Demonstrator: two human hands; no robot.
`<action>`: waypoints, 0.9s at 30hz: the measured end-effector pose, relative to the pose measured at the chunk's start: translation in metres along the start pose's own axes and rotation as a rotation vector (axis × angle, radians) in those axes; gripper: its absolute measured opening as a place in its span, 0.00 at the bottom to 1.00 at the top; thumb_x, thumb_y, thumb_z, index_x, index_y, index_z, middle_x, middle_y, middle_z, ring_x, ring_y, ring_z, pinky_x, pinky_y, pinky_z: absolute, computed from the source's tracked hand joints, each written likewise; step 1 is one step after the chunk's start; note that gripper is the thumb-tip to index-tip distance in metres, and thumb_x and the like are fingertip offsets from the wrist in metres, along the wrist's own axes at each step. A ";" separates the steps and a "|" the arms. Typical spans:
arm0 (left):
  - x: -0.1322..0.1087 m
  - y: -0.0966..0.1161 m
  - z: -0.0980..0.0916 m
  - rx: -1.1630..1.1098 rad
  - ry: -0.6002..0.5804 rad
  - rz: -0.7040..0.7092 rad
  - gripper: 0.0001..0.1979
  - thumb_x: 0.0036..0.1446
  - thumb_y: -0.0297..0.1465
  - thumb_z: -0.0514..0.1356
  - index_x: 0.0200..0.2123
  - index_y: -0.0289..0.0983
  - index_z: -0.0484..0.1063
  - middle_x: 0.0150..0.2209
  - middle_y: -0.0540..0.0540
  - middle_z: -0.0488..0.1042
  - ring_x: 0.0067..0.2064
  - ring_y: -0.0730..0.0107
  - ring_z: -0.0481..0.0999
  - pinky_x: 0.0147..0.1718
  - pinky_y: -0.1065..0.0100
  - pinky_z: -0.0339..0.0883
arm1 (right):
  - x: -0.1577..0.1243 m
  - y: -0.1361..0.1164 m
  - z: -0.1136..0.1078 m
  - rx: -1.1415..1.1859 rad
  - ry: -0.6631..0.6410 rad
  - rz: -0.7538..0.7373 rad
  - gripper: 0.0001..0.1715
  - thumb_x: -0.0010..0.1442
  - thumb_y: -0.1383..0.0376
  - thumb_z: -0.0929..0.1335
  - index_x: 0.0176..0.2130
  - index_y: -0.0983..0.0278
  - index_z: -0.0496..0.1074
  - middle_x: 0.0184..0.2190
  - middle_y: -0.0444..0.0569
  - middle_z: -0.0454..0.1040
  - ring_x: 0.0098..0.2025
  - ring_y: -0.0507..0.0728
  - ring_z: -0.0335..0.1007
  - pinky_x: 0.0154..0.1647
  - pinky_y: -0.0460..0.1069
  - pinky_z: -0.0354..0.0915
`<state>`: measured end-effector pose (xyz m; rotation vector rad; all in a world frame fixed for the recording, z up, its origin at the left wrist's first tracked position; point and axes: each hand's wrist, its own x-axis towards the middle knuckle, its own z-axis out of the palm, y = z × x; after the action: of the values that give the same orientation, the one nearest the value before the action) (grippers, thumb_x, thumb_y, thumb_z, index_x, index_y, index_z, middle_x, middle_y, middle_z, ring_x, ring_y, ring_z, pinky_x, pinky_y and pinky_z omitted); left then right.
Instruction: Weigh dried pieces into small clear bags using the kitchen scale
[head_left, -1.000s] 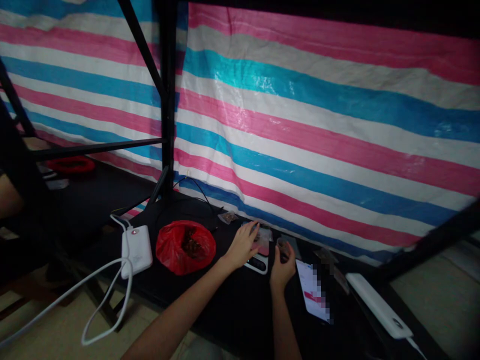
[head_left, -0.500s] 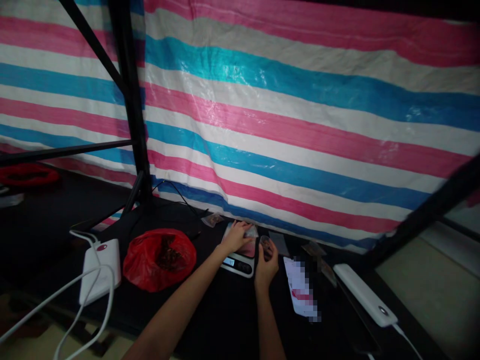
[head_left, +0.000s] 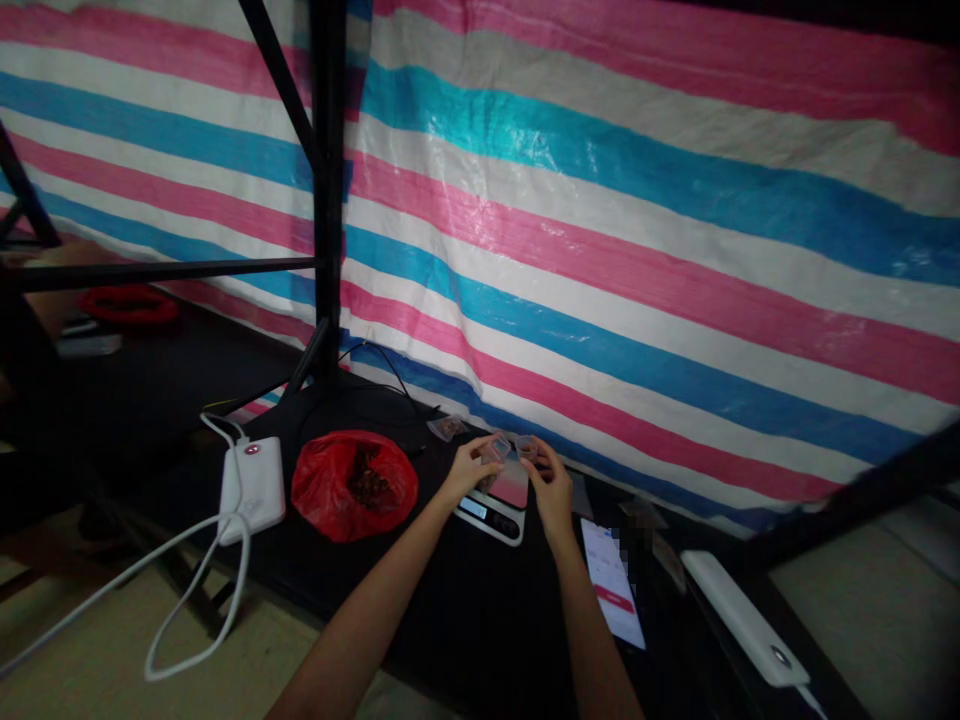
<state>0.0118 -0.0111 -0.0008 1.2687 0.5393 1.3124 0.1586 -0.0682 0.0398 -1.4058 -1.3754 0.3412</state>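
Note:
A small digital scale (head_left: 495, 512) with a lit display sits on the dark table (head_left: 465, 610). Both hands hover just above its platform. My left hand (head_left: 469, 466) pinches one side of a small clear plastic bag (head_left: 508, 450), and my right hand (head_left: 551, 482) pinches the other side. The bag's contents are too small to make out. A red plastic bag (head_left: 352, 484) with dark brown pieces inside lies open to the left of the scale.
A white power bank (head_left: 252, 487) with a white cable lies at the table's left end. Another small clear bag (head_left: 448, 428) lies behind the scale. A phone (head_left: 613, 580) and a second white power bank (head_left: 744, 615) lie to the right. A striped tarpaulin (head_left: 637, 250) and black frame posts (head_left: 328, 190) stand behind.
My right hand has moved up and left to meet the left hand over the scale; both now pinch the small clear bag. The camera view has shifted.

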 end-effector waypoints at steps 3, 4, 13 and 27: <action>-0.002 -0.003 0.002 -0.023 -0.003 0.002 0.32 0.34 0.36 0.69 0.46 0.32 0.70 0.44 0.39 0.73 0.45 0.58 0.72 0.47 0.60 0.63 | 0.014 -0.017 -0.006 -0.147 -0.133 -0.131 0.25 0.50 0.57 0.66 0.48 0.61 0.67 0.43 0.51 0.72 0.39 0.57 0.68 0.34 0.50 0.63; -0.002 -0.003 0.003 -0.019 0.000 0.010 0.32 0.34 0.36 0.69 0.46 0.32 0.70 0.43 0.39 0.73 0.44 0.58 0.72 0.46 0.60 0.63 | 0.017 -0.022 -0.008 -0.199 -0.177 -0.177 0.24 0.51 0.58 0.66 0.48 0.60 0.67 0.42 0.51 0.71 0.39 0.57 0.68 0.36 0.51 0.64; 0.007 0.012 -0.006 0.262 -0.037 0.109 0.24 0.37 0.34 0.68 0.41 0.31 0.72 0.40 0.40 0.74 0.42 0.62 0.72 0.45 0.63 0.63 | 0.024 -0.061 -0.014 -0.777 -0.431 -0.496 0.22 0.55 0.69 0.64 0.51 0.58 0.65 0.45 0.50 0.68 0.46 0.58 0.64 0.42 0.51 0.59; 0.007 0.015 -0.008 0.477 -0.115 0.160 0.22 0.39 0.34 0.67 0.40 0.32 0.74 0.38 0.42 0.75 0.38 0.64 0.72 0.40 0.67 0.65 | 0.030 -0.085 -0.007 -1.125 -0.587 -0.837 0.16 0.57 0.74 0.59 0.41 0.62 0.69 0.38 0.53 0.69 0.43 0.60 0.58 0.49 0.55 0.48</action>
<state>0.0002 -0.0050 0.0129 1.7996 0.7071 1.2728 0.1280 -0.0678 0.1247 -1.4129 -2.7218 -0.7562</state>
